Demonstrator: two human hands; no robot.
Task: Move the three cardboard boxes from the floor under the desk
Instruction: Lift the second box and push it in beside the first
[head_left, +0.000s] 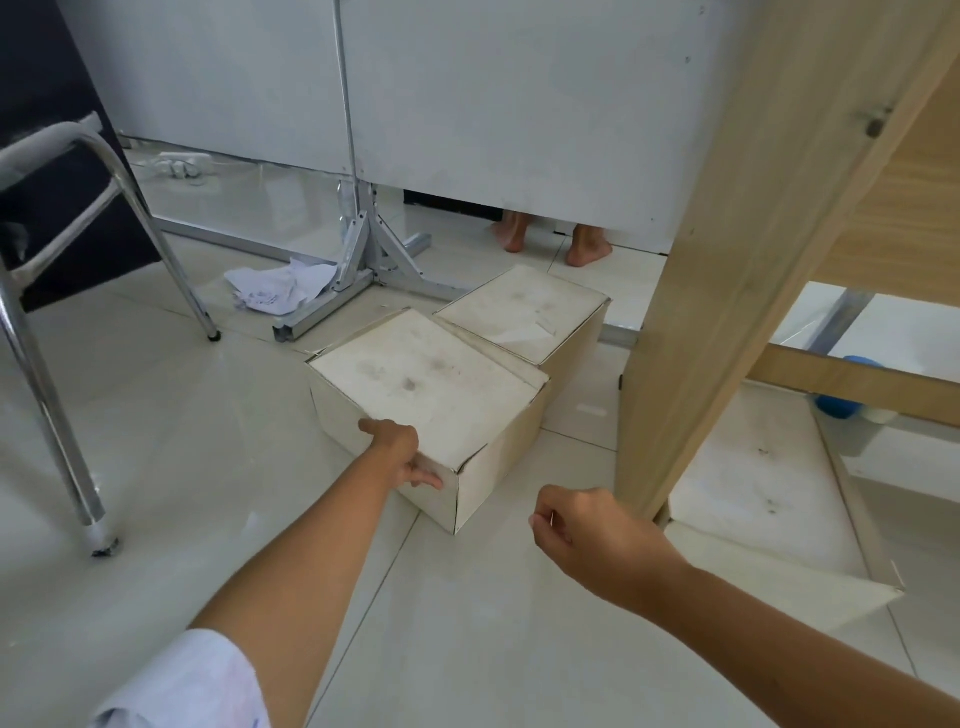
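Note:
Three pale cardboard boxes stand on the tiled floor. The nearest box (426, 395) is in the middle, with my left hand (402, 454) pressed on its near left face, thumb at the top edge. A second box (524, 312) touches it from behind. The third box (763, 493) lies to the right, beyond the wooden desk side panel (727, 291), partly hidden by it. My right hand (587, 535) hovers near that panel's foot, fingers curled with nothing in them.
A chrome chair frame (62, 374) stands at the left. A metal partition foot (358, 260) and crumpled paper (280, 288) lie behind the boxes. A person's bare feet (550, 241) show under the white partition. A blue object (836, 405) sits under the desk at right.

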